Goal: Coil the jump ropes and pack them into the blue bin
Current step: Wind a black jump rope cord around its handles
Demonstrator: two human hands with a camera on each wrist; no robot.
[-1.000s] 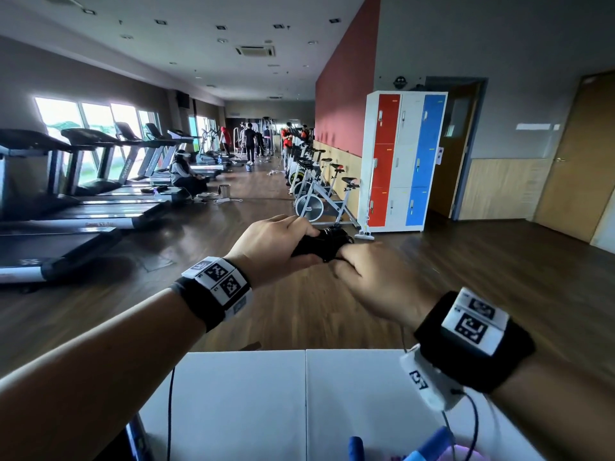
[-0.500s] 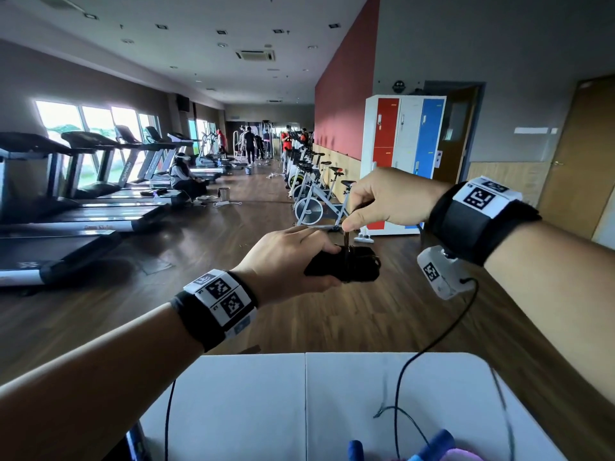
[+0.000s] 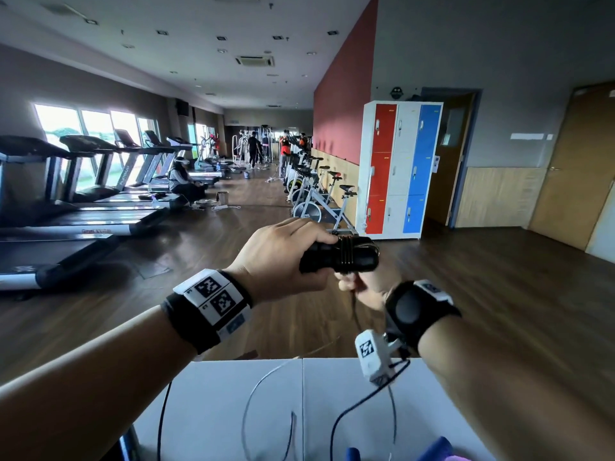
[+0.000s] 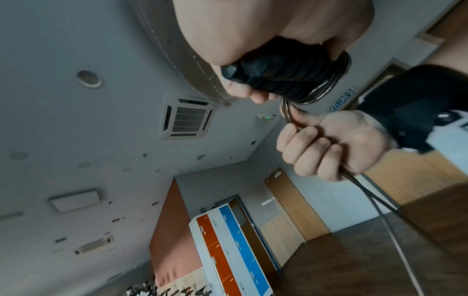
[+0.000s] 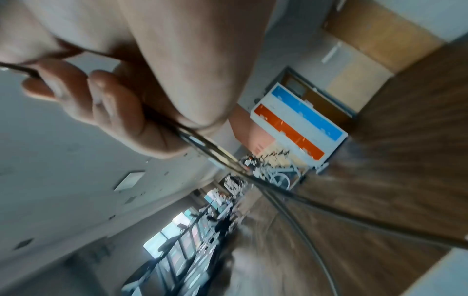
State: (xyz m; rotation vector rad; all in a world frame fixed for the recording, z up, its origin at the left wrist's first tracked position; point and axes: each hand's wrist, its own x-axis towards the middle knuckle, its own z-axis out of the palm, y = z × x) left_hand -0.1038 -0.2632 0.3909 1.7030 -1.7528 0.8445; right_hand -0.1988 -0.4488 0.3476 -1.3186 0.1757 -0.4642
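My left hand (image 3: 283, 254) (image 4: 253, 60) grips the black jump rope handles (image 3: 339, 257) (image 4: 281, 78), held level in front of me above the table's far edge. Several turns of thin dark rope cord (image 3: 346, 254) (image 4: 326, 90) are wound round the handles. Just below them my right hand (image 3: 359, 287) (image 4: 314, 146) holds the loose cord in a fist. From there the cord (image 4: 375, 204) (image 5: 202, 144) trails down toward the table. The blue bin is not in view.
A white table (image 3: 233, 410) lies below my arms, with loose cord (image 3: 253, 404) on it. Blue and pink items (image 3: 436, 452) peek in at its near edge. Beyond are wooden floor, treadmills (image 3: 66, 227), exercise bikes (image 3: 316, 201), a locker (image 3: 399, 168) and people far off.
My right hand went from beside the handles up over them, then down beneath them, carrying the cord round. More turns of cord now sit on the handles. The left hand stayed roughly put.
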